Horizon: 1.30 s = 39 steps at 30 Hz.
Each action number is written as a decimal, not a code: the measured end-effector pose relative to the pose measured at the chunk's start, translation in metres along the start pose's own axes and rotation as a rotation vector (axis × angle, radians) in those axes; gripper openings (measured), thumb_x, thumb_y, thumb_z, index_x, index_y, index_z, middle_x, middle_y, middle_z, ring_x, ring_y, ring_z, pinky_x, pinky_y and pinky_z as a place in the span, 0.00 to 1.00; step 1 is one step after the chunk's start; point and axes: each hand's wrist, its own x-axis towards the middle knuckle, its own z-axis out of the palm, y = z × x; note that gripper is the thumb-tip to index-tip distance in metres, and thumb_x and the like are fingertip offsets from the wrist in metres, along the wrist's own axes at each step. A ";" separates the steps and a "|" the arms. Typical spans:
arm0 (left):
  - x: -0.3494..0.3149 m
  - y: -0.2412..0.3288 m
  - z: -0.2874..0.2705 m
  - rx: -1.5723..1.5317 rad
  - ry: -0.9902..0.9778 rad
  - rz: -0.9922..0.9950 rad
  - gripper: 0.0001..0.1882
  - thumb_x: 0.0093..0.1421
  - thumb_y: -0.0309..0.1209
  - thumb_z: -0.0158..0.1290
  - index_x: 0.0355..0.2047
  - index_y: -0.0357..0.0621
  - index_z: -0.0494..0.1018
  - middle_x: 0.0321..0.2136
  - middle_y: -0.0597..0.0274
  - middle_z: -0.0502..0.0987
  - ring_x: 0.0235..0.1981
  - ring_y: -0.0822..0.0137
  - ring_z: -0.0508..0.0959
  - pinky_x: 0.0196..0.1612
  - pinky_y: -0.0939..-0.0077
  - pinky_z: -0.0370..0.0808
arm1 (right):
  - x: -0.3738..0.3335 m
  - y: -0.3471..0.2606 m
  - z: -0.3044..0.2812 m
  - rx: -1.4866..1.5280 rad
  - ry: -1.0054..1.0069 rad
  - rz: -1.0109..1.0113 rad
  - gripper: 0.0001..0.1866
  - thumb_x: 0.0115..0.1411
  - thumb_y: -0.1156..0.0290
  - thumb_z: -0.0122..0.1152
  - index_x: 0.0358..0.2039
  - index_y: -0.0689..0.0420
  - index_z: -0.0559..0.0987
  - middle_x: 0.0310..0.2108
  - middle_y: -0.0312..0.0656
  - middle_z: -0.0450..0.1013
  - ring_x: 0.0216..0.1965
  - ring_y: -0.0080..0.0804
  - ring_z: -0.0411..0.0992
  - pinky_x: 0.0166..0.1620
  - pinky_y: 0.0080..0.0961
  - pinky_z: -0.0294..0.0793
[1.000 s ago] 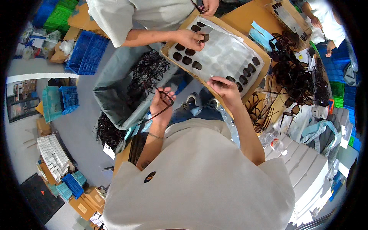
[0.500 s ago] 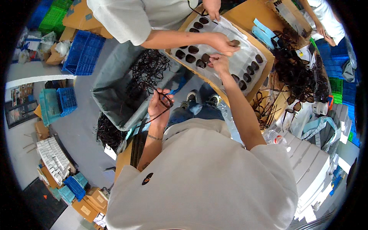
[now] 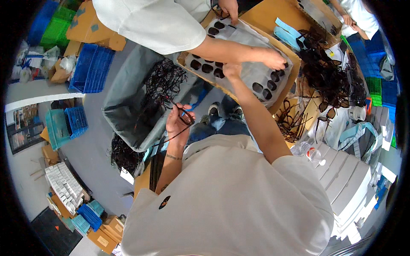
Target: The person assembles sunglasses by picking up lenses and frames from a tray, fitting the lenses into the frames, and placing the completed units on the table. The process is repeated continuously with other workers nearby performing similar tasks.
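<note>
In my left hand is a dark sunglasses frame, gripped near my body with a temple arm trailing down. My right hand reaches into a cardboard box, its fingers bunched and partly hidden beside a co-worker's forearm. What those fingers hold cannot be made out. White sheeting lines the box, with rows of dark lenses on it. One lens lies just left of my right hand. At the far right side of the box, the co-worker's fingers touch other lenses.
A grey-lined bin on the left holds a heap of dark frames. More sunglasses are piled right of the box. White cartons, a plastic bottle and blue crates stand around. Another person is at far right.
My right hand has shifted slightly left; the lens seen in its fingers earlier is no longer visible. The co-worker's hand has moved right across the box. My left hand still grips the frame.
</note>
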 end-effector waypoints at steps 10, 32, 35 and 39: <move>0.005 -0.006 0.056 0.439 -0.194 -0.070 0.16 0.70 0.38 0.45 0.48 0.38 0.69 0.29 0.57 0.76 0.28 0.66 0.78 0.33 0.67 0.81 | -0.121 -0.036 -0.172 0.247 -0.027 -0.238 0.07 0.58 0.72 0.58 0.35 0.61 0.78 0.34 0.49 0.76 0.35 0.50 0.75 0.39 0.39 0.74; -0.013 -0.234 0.209 1.525 -1.290 0.057 0.46 0.53 0.29 0.62 0.66 0.35 0.47 0.65 0.40 0.47 0.68 0.40 0.47 0.69 0.53 0.51 | -0.212 0.143 -0.326 -0.019 0.326 0.307 0.12 0.61 0.70 0.55 0.41 0.64 0.76 0.33 0.56 0.77 0.35 0.53 0.77 0.38 0.42 0.75; 0.000 -0.253 0.208 1.717 -1.251 0.340 0.47 0.52 0.31 0.63 0.66 0.34 0.48 0.67 0.41 0.45 0.69 0.40 0.46 0.70 0.52 0.49 | -0.192 0.178 -0.301 -0.038 -0.309 0.175 0.15 0.59 0.66 0.55 0.39 0.66 0.77 0.35 0.60 0.76 0.38 0.58 0.75 0.40 0.45 0.75; 0.020 -0.287 0.208 1.679 -1.333 0.525 0.48 0.55 0.43 0.61 0.66 0.33 0.48 0.67 0.39 0.48 0.70 0.40 0.44 0.70 0.50 0.47 | -0.205 0.205 -0.308 0.064 -0.372 0.079 0.17 0.58 0.63 0.54 0.34 0.68 0.77 0.35 0.62 0.76 0.38 0.60 0.75 0.41 0.46 0.75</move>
